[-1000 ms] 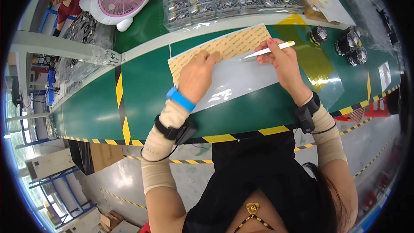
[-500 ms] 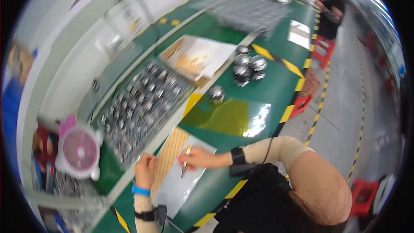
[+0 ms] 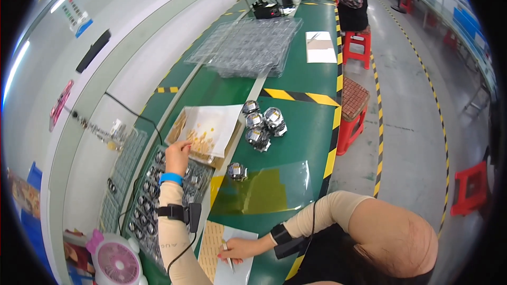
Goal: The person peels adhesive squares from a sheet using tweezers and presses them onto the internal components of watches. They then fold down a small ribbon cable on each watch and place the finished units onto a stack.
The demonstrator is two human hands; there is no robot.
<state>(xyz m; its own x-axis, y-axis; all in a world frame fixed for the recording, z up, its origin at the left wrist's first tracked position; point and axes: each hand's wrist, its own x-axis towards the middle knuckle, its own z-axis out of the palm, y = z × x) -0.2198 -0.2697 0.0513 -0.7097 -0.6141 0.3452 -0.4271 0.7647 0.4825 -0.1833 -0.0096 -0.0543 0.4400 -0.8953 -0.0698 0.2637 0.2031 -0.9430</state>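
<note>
My left hand (image 3: 178, 152), with a blue wristband, reaches out to the near edge of an open box lined with white paper (image 3: 214, 121) that holds small yellow pieces. Its fingers curl at the paper's corner, and whether they grip anything is unclear. My right hand (image 3: 238, 248) rests on a white sheet (image 3: 240, 272) near the table's front edge and holds a thin pen-like tool (image 3: 231, 264) pointing down. A tan dotted sheet (image 3: 211, 243) lies just left of it.
A tray of round metal parts (image 3: 153, 200) lies under my left forearm. Shiny round parts (image 3: 261, 124) cluster beside the box, with one alone (image 3: 236, 171) by a yellow film (image 3: 264, 192). Clear trays (image 3: 248, 45), a pink fan (image 3: 116, 261), red stools (image 3: 351, 111) and a co-worker (image 3: 351, 0) surround the bench.
The view has swung to the right along the bench. My left hand has left the tan sheet and stretched out to the paper-lined box. My right hand stays on the sheet with the tool.
</note>
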